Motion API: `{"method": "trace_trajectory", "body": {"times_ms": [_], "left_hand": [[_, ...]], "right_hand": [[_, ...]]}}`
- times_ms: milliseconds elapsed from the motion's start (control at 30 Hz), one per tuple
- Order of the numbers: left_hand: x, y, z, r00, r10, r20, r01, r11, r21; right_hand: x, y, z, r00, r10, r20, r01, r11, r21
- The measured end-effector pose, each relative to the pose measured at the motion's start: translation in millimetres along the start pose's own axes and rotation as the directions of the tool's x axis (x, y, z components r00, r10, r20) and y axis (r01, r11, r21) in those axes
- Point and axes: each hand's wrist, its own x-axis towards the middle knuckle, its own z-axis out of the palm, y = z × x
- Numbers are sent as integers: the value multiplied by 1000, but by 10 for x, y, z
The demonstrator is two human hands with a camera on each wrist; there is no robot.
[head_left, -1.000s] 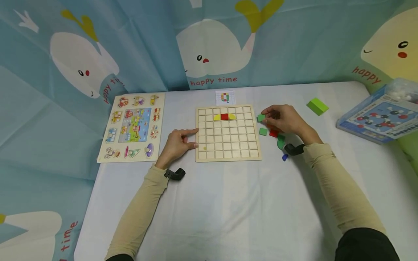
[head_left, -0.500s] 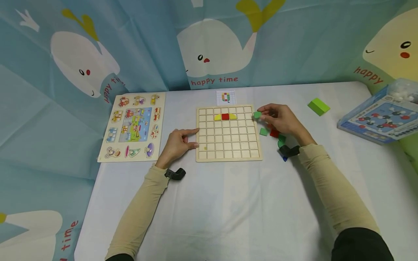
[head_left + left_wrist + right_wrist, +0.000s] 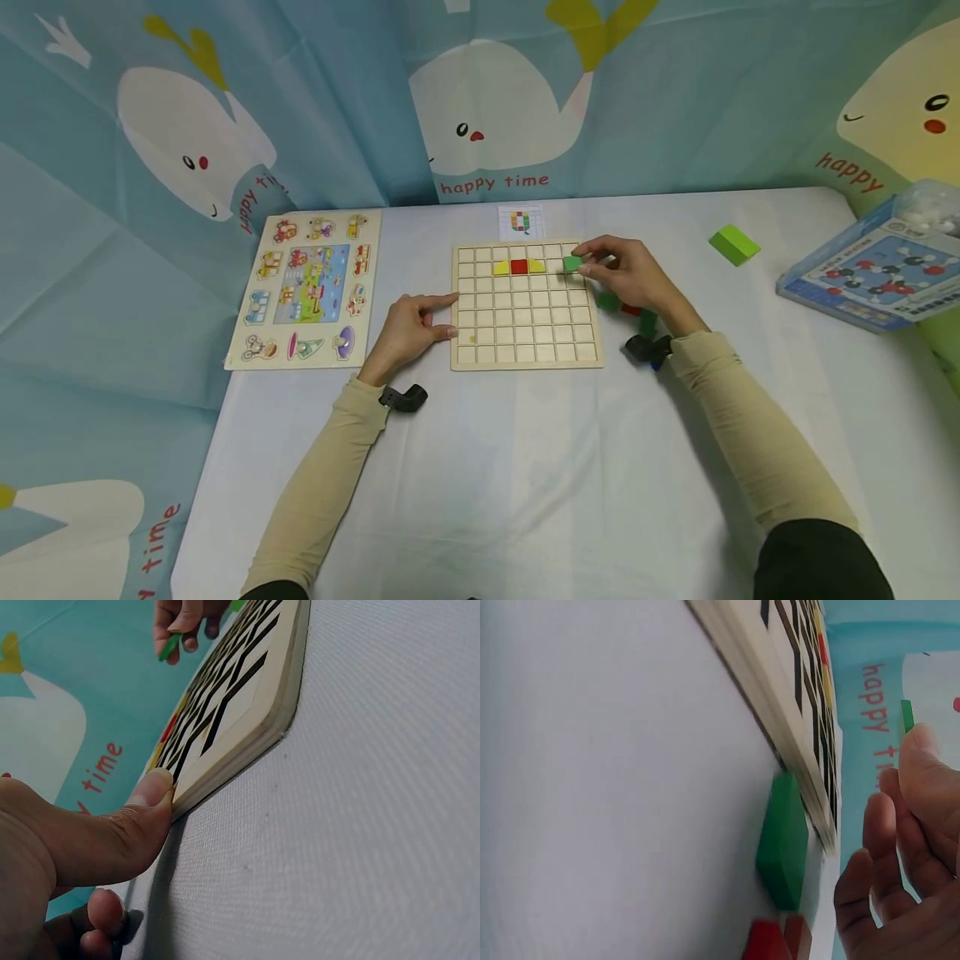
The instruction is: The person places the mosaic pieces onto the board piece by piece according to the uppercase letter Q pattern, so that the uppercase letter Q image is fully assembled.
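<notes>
My right hand (image 3: 630, 271) pinches a small green square block (image 3: 572, 264) between thumb and fingers, over the upper right of a wooden grid board (image 3: 528, 337). In the right wrist view the block's edge (image 3: 906, 716) shows above the thumb tip. My left hand (image 3: 408, 333) touches the board's left edge with a straight index finger and the thumb, set apart from each other. Close up, the left thumb (image 3: 127, 832) presses at the board's rim. On the second row of the board lie a red square (image 3: 519, 267), a yellow piece (image 3: 501, 268) to its left and another to its right.
Right of the board lie a green block (image 3: 784, 840), a red block (image 3: 765, 941) and more pieces, partly under the right hand. A pattern card (image 3: 521, 223) lies behind the board. A picture puzzle (image 3: 367, 292) is at left; a lime block (image 3: 734, 245) and a box (image 3: 855, 275) at right.
My right hand has carried the green block leftward from beside the board to over its upper right cells. The left hand stays at the board's left edge.
</notes>
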Motion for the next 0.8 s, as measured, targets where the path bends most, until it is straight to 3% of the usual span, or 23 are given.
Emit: {"method": "trace_trajectory", "body": {"times_ms": [533, 800], "left_hand": [[15, -19, -4, 1000, 14, 0, -14, 1000, 0], [11, -12, -6, 1000, 19, 0, -19, 1000, -3]], "right_hand": [[80, -108, 213, 996, -67, 57, 68, 998, -11], [95, -173, 254, 995, -63, 83, 66, 997, -27]]}}
